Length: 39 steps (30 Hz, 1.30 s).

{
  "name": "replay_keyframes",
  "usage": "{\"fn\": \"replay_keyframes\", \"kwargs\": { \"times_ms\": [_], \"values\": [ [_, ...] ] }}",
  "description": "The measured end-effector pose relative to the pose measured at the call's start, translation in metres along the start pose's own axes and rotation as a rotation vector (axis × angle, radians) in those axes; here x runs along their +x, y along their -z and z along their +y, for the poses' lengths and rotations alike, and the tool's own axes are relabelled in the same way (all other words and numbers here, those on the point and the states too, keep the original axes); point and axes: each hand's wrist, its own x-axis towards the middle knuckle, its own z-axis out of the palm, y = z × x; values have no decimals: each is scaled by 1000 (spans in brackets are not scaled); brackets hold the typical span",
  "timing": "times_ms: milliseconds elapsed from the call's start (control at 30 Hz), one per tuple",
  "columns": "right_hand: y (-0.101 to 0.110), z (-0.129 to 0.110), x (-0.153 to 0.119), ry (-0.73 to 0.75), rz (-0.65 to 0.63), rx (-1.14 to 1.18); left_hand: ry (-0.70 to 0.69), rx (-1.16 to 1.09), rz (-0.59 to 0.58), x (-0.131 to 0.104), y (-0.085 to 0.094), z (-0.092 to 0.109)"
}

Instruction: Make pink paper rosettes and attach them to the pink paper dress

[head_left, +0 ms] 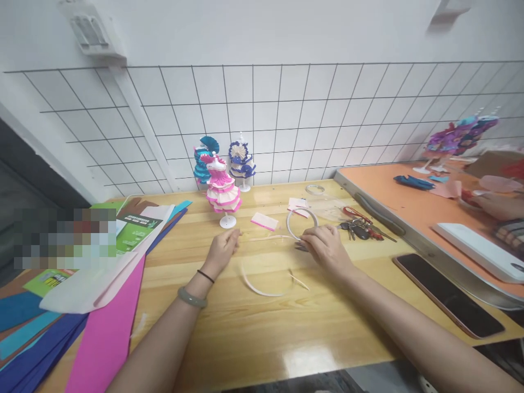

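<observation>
1. The left hand (223,248) pinched one end of a thin paper strip (268,238) with narrow fingers.
2. The right hand (325,246) gripped its other end beside a tape ring (302,218) on the bench (262,327).

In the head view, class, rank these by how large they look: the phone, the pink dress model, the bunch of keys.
1. phone, though it lies nearer the camera.
2. pink dress model.
3. bunch of keys.

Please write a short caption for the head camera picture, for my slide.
Two bare hands, left hand and right hand, stretch a thin white strip beside a pink paper dress model.
</observation>
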Motion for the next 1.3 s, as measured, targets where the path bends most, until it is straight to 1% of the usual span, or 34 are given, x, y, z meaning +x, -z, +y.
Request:
{"fn": "replay_keyframes", "kwargs": {
  "times_ms": [33,67,133,200,267,333,367,500,633,800,867,967,1167,1300],
  "values": [
    [4,-3,1,30,39,1,72,-151,-32,0,-2,2],
    [7,-6,2,50,70,-1,138,-289,-89,0,-4,4],
    [10,-7,5,58,103,-13,228,-488,-247,-3,-5,10],
    [10,-5,9,35,116,-29,264,-583,-404,-7,-5,18],
    [6,0,12,-1,132,-39,272,-625,-530,-11,-4,25],
    [1,6,15,-44,163,-38,264,-644,-617,-15,-3,30],
    [-1,9,16,-67,180,-36,252,-637,-639,-16,-3,32],
    [-12,18,18,-154,225,-20,168,-512,-640,-16,-4,33],
    [-23,21,17,-222,231,35,169,-485,-650,-15,-4,32],
    [-33,23,12,-431,193,116,153,-449,-623,-15,-5,28],
    [-36,25,10,-490,171,151,161,-438,-622,-14,-6,25],
    [-39,27,7,-523,156,193,174,-425,-641,-13,-6,21],
    [-43,25,5,-541,174,264,193,-402,-680,-13,-8,15],
    [-44,25,4,-547,177,270,210,-335,-655,-13,-10,15]
  ]
}}
